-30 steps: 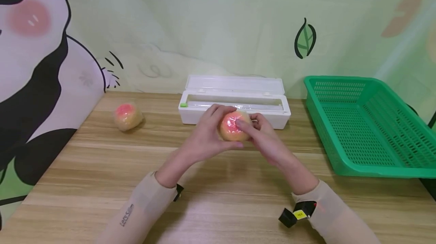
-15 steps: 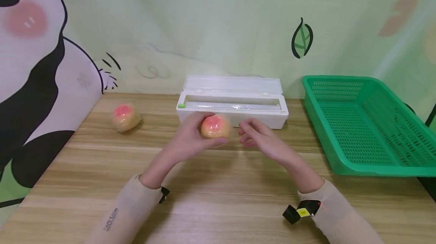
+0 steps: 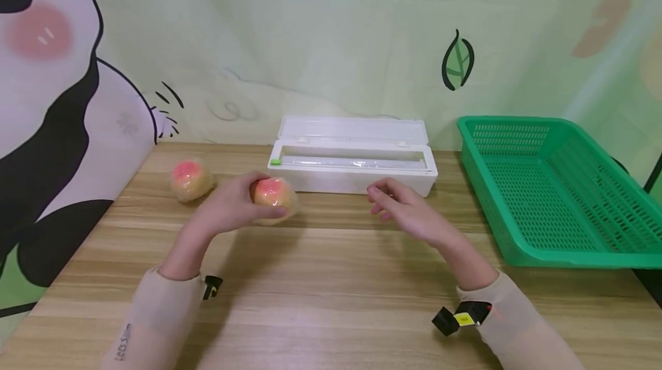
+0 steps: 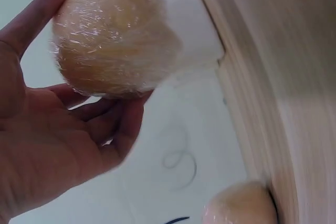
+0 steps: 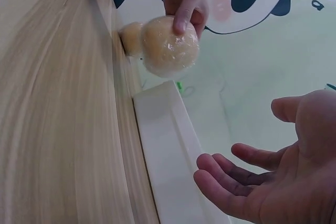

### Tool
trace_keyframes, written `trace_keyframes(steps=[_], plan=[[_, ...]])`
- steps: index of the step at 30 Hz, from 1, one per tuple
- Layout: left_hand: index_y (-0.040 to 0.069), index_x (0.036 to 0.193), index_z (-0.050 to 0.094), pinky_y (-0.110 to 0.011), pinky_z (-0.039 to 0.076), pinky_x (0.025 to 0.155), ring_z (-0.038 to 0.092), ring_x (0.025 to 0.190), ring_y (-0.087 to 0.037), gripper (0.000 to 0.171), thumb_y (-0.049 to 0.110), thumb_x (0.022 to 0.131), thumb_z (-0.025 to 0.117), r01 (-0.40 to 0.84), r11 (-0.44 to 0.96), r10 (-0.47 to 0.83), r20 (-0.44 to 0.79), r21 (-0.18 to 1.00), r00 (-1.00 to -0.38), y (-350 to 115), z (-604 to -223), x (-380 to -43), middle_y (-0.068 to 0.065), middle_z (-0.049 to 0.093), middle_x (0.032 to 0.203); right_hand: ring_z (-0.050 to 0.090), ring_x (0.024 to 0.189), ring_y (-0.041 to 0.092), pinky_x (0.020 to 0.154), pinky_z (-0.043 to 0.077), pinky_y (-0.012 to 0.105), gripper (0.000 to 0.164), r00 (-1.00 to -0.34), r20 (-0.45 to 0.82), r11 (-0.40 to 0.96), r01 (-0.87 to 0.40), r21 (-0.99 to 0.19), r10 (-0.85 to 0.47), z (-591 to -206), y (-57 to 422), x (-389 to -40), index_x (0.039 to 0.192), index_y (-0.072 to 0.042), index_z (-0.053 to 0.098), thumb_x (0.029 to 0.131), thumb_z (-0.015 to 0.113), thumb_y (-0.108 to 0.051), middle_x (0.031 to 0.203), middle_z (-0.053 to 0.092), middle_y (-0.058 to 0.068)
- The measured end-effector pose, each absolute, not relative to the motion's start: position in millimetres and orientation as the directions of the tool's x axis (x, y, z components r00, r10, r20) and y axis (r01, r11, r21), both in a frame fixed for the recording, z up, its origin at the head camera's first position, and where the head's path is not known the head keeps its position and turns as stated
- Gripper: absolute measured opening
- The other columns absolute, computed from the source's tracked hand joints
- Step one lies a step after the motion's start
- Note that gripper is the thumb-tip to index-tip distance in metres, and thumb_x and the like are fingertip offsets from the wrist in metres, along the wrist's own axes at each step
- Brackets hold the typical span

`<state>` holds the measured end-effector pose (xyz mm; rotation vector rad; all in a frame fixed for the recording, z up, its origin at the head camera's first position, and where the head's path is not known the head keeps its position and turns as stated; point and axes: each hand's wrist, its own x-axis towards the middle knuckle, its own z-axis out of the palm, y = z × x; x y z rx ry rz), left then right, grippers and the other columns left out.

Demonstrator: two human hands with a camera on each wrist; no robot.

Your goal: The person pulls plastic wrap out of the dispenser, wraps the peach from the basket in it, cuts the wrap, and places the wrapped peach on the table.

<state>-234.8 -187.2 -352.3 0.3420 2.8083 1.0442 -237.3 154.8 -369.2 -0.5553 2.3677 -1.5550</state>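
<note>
My left hand [image 3: 230,206] grips a peach [image 3: 270,192] wrapped in clear film, thumb on the near side and fingers behind it. In the left wrist view the wrapped peach [image 4: 113,35] shows crinkled, shiny film all over. It is held up off the table, left of the white cling film box. A second wrapped peach [image 3: 189,180] sits on the table just left of that hand. My right hand [image 3: 408,209] holds nothing; its fingers are relaxed and loosely bent, in front of the box's right end. The right wrist view shows that right hand [image 5: 273,171] palm up.
A white cling film box [image 3: 351,180] stands at the back middle, lid raised, a film roll inside and a green slider at its left end. To the right is a green plastic basket [image 3: 517,243]. Behind the wooden table [image 3: 331,301] hangs a printed backdrop.
The left hand has carried the wrapped peach leftward, away from the box's middle. My right hand has let go of the peach and drawn slightly to the right.
</note>
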Motion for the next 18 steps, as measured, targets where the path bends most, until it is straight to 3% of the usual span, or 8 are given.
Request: trace_keyframes(steps=[9, 18], plan=[[-0.006, 0.143, 0.050, -0.054, 0.048, 0.094, 0.061, 0.108, -0.037, 0.086, 0.046, 0.082, 0.084, 0.090, 0.809, 0.192, -0.117, 0.582, -0.974, -213, -343, -235, -0.022, 0.062, 0.128, 0.061, 0.108, 0.036, 0.096, 0.051, 0.056, 0.036, -0.891, 0.016, 0.362, -0.201, -0.910, -0.454, -372, 157, -238, 0.127, 0.008, 0.054, 0.111, 0.047, -0.024, 0.116, 0.059, 0.020], [-0.013, 0.133, 0.053, -0.049, 0.049, 0.082, 0.056, 0.099, -0.035, 0.075, 0.031, 0.082, 0.086, 0.097, 0.844, 0.208, -0.154, 0.528, -0.966, -247, -341, -236, -0.020, 0.061, 0.113, 0.059, 0.109, 0.042, 0.096, 0.050, 0.057, 0.036, -0.896, 0.015, 0.403, -0.215, -0.889, -0.445, -370, 160, -239, 0.127, 0.005, 0.056, 0.111, 0.047, -0.026, 0.111, 0.061, 0.016]])
